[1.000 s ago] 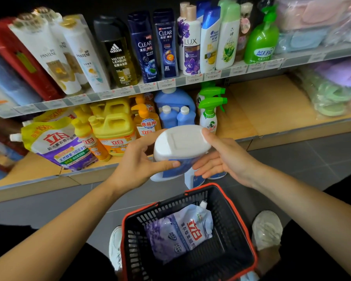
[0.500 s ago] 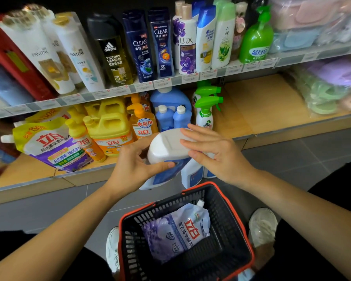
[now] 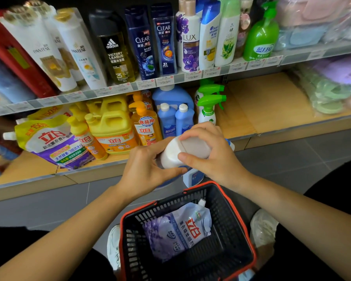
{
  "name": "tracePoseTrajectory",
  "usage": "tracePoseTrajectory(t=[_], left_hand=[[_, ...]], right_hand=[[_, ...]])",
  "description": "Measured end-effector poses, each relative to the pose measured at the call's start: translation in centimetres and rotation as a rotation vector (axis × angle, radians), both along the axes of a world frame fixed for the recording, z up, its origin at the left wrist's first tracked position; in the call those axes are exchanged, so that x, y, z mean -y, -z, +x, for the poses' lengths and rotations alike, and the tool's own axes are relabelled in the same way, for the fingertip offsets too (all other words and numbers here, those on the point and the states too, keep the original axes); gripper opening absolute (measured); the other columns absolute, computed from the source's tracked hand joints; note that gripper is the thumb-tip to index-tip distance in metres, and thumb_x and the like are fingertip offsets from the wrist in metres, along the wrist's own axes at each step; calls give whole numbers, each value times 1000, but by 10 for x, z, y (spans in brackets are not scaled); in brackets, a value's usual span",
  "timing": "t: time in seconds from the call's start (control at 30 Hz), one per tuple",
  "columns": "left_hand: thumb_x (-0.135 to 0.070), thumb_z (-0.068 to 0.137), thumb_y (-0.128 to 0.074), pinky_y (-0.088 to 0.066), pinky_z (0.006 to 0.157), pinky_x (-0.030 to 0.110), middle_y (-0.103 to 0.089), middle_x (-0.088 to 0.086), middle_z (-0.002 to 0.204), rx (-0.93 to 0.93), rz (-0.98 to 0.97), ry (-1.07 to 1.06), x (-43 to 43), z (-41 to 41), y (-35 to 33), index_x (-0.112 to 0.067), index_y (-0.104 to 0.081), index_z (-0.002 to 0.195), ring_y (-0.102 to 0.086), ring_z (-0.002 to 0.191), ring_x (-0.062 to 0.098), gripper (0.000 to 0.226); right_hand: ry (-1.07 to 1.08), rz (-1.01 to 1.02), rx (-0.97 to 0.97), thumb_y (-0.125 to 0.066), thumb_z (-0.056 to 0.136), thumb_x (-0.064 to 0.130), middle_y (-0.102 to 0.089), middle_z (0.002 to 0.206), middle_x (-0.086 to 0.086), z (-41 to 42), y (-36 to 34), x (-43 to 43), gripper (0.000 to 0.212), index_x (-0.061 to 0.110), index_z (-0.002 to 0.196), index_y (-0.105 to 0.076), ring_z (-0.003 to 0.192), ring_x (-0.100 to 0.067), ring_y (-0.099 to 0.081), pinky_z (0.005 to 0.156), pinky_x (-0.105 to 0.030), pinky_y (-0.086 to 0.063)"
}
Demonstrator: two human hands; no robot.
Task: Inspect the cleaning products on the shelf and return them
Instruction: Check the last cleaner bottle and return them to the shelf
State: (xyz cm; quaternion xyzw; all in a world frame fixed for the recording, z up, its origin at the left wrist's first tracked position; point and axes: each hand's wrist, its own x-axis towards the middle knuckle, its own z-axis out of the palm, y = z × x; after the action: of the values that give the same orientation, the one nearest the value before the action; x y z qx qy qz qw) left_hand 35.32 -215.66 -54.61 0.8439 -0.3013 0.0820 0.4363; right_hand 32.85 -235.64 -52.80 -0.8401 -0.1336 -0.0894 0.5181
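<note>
Left fingers (image 3: 156, 144): the left hand (image 3: 144, 169) is wrapped round a detergent bottle (image 3: 190, 148), with the thumb pressed along its near side.
Detergent bottle: its white end is tipped toward the camera and its blue body points down. It is held in the air, off the lower shelf (image 3: 261, 102) and above the basket.
Right fingers (image 3: 201, 131): the right hand (image 3: 217, 159) curls over the bottle's white end, thumb on the near face, gripping it.
Upper shelf (image 3: 150, 84): a row of upright shampoo bottles (image 3: 142, 41).
Lower shelf, left to right: a yellow-and-purple refill pouch (image 3: 49, 142) leaning back, a yellow jug (image 3: 111, 126), an orange pump bottle (image 3: 146, 126), two small blue bottles (image 3: 174, 120), green trigger sprays (image 3: 208, 106), then bare wood.
Basket (image 3: 241, 220): black with a red rim, low between the person's white shoes (image 3: 263, 228). A lavender softener pouch (image 3: 178, 230) lies inside.
</note>
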Motion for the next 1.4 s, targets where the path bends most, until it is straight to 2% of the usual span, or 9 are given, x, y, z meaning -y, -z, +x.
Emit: tracePoseTrajectory(t=[0.13,0.3,0.43,0.63,0.8,0.97,1.13,1.3,1.4], left_hand=[[-46,75,-85,-57,75,28,-75,-15,107,2,5,-24,7,-1,7,-28,-68,128,-70,95,1,59],[-45,73,-87,-51,83,15,-71,-22,117,-17,-13,-12,11,-2,11,-30,-66,132,-65,105,-8,65],[-48,71,-85,-54,87,20,-69,-23,122,-38,-33,-15,10,-2,10,-31,-65,132,-64,110,-8,67],[-36,70,-89,-57,93,28,-70,-20,120,-116,-111,1,9,-5,2,-36,-62,128,-67,112,1,64],[-24,73,-88,-59,92,33,-74,-5,121,-234,-238,-28,2,2,3,-10,-68,129,-70,112,11,61],[-18,77,-85,-61,84,34,-76,0,116,-369,-399,-54,-8,15,4,-9,-70,124,-72,109,20,50],[-13,79,-80,-61,79,36,-76,11,112,-502,-655,-104,-17,30,1,-7,-71,119,-74,104,29,42],[-22,85,-74,-61,85,44,-74,14,115,-632,-766,-126,-21,42,-1,-5,-68,123,-71,104,29,42],[-25,89,-68,-62,82,36,-74,9,119,-646,-774,-143,-17,44,-3,-1,-60,133,-71,110,25,50]], right_hand=[[128,20,-30,-88,71,23,-56,108,-2,1,0,-7,37,17,100,-66,109,-15,-48,93,-27,-39],[251,110,-36,-91,68,27,-55,92,-3,4,4,-10,35,10,82,-63,95,-20,-55,84,-29,-43],[255,172,-12,-84,77,21,-57,87,-3,9,8,-7,21,13,75,-65,85,-13,-57,77,-20,-42],[215,196,12,-74,85,4,-64,94,3,16,12,6,10,9,92,-70,91,-4,-60,80,-17,-46],[182,322,-58,-62,92,-2,-70,111,-1,22,13,14,23,10,109,-71,97,-3,-63,75,-20,-52],[60,469,-157,-52,100,0,-65,130,-1,32,19,21,33,12,129,-62,111,-12,-65,90,-30,-56],[-215,306,-383,-74,87,4,-64,132,5,34,43,23,59,36,131,-52,118,-9,-63,98,-33,-54],[-224,276,-427,-86,74,5,-68,125,-1,34,58,13,77,23,139,-47,115,-19,-67,97,-45,-56],[-147,356,-380,-89,71,9,-72,118,-2,32,59,8,74,23,134,-53,108,-21,-70,92,-47,-58]])
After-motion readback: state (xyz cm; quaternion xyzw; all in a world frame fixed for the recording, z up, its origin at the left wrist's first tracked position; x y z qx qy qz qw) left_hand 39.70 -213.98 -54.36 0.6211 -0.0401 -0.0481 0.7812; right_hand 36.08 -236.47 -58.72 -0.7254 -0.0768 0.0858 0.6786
